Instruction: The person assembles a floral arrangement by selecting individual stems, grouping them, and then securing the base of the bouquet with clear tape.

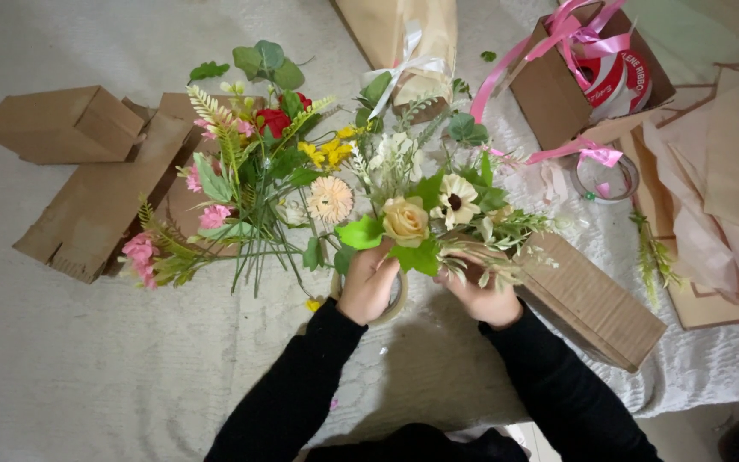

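My left hand (368, 282) is closed around the stems of a small bunch of artificial flowers (425, 212) with a cream rose, a pale daisy and green leaves. My right hand (489, 295) grips the same bunch from the right, among pale sprigs. Under my left hand lies a roll of tape (397, 301), partly hidden. A loose pile of flowers (250, 180) in pink, red, yellow and peach lies just left of the bunch.
Flattened and folded cardboard boxes (96, 205) lie at left, another cardboard box (596, 304) at right. A box with pink ribbon spools (592, 73) stands at back right beside pink tissue paper (729, 188). A wrapped kraft-paper bouquet (404, 43) lies at the back.
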